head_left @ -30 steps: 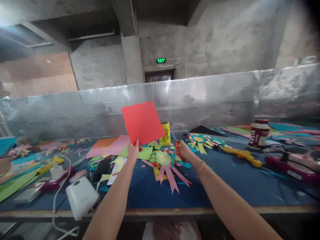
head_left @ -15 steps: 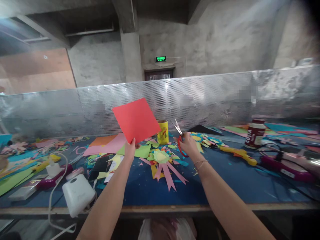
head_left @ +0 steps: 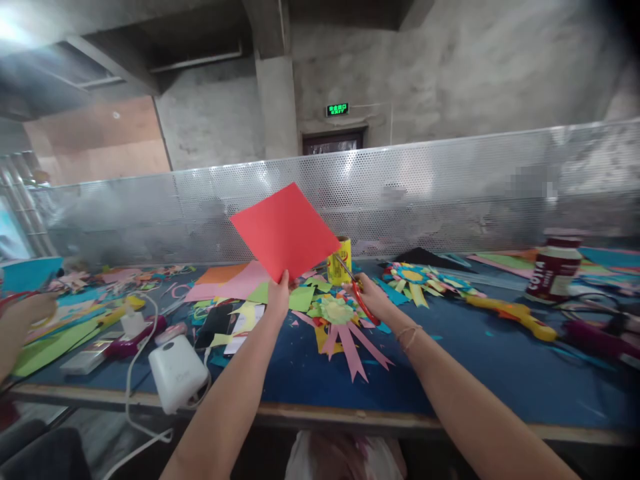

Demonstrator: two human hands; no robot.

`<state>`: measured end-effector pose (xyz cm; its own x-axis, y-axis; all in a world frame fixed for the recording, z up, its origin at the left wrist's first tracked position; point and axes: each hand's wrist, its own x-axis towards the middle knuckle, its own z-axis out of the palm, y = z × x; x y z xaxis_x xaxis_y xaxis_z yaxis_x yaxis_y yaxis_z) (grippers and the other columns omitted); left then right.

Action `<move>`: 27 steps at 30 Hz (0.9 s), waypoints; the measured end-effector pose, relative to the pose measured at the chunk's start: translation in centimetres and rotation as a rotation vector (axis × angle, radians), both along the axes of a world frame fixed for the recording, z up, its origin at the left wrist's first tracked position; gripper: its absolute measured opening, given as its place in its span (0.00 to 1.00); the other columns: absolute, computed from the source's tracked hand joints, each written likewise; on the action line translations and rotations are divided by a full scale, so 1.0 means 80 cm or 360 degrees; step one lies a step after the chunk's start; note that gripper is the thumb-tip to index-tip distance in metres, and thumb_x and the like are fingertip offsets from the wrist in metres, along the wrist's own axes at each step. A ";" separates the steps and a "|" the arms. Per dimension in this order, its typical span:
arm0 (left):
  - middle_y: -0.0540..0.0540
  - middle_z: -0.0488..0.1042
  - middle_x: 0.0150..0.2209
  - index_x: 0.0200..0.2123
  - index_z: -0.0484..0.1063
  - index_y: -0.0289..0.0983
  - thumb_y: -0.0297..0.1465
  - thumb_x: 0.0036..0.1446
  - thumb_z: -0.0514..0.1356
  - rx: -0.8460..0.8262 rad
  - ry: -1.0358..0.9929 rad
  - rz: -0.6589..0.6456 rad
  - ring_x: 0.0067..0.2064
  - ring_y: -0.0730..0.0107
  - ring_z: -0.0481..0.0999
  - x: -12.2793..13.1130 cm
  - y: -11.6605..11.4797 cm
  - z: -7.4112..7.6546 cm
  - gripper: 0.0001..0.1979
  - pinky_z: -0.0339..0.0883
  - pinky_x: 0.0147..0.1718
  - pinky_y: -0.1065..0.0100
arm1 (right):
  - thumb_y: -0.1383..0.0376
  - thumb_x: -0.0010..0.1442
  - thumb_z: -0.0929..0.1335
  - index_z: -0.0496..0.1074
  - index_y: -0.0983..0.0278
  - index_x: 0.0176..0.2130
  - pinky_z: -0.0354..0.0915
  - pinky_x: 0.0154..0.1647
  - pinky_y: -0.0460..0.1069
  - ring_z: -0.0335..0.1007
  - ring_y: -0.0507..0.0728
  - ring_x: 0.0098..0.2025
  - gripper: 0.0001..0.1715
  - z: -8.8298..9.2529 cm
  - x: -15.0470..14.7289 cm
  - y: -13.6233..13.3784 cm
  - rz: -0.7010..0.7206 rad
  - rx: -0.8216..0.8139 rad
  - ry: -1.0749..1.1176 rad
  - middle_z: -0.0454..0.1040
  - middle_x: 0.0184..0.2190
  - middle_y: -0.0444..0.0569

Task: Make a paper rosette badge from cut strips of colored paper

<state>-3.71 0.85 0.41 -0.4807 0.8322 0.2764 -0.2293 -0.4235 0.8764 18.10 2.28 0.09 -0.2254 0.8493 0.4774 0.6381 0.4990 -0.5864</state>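
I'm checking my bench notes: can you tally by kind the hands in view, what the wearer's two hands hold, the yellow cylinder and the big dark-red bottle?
Hands (left hand, right hand, co-worker's hand): 3
Red paper sheet: 1
Scissors: 1
Yellow cylinder: 1
Dark-red bottle: 1
Total: 7

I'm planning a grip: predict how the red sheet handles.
The red sheet is probably fairly stiff: gripped near one corner by the left hand, it stands nearly flat. It's likely light, since it looks thin. Pushed, it might swivel about that lone hold.
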 end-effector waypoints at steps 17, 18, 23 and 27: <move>0.46 0.72 0.31 0.45 0.64 0.34 0.30 0.54 0.55 -0.0158 0.0070 -0.0078 0.20 0.78 0.69 0.008 0.002 -0.005 0.14 0.67 0.25 0.71 | 0.49 0.50 0.64 0.60 0.61 0.31 0.59 0.26 0.47 0.64 0.54 0.26 0.18 -0.002 -0.002 0.003 0.0051 -0.0092 0.0201 0.67 0.22 0.44; 0.46 0.72 0.30 0.45 0.64 0.33 0.30 0.55 0.55 -0.0153 0.0079 -0.0088 0.20 0.77 0.69 0.007 0.003 -0.006 0.13 0.67 0.26 0.71 | 0.49 0.50 0.64 0.60 0.61 0.30 0.58 0.26 0.47 0.64 0.54 0.26 0.18 -0.002 -0.002 0.003 0.0046 -0.0092 0.0210 0.66 0.22 0.43; 0.44 0.73 0.34 0.46 0.62 0.33 0.29 0.55 0.54 -0.0197 0.0153 -0.0091 0.20 0.78 0.68 0.007 0.007 -0.010 0.15 0.68 0.25 0.70 | 0.51 0.49 0.66 0.62 0.61 0.29 0.59 0.26 0.47 0.64 0.54 0.27 0.17 0.000 0.000 0.002 0.0074 -0.0106 0.0318 0.68 0.23 0.43; 0.43 0.73 0.34 0.45 0.63 0.32 0.29 0.53 0.55 -0.0231 0.0284 -0.0099 0.20 0.78 0.68 0.006 0.005 -0.011 0.15 0.67 0.25 0.71 | 0.53 0.43 0.70 0.63 0.62 0.28 0.58 0.23 0.46 0.64 0.53 0.25 0.18 -0.002 -0.004 0.005 0.0126 -0.0288 0.0628 0.67 0.21 0.43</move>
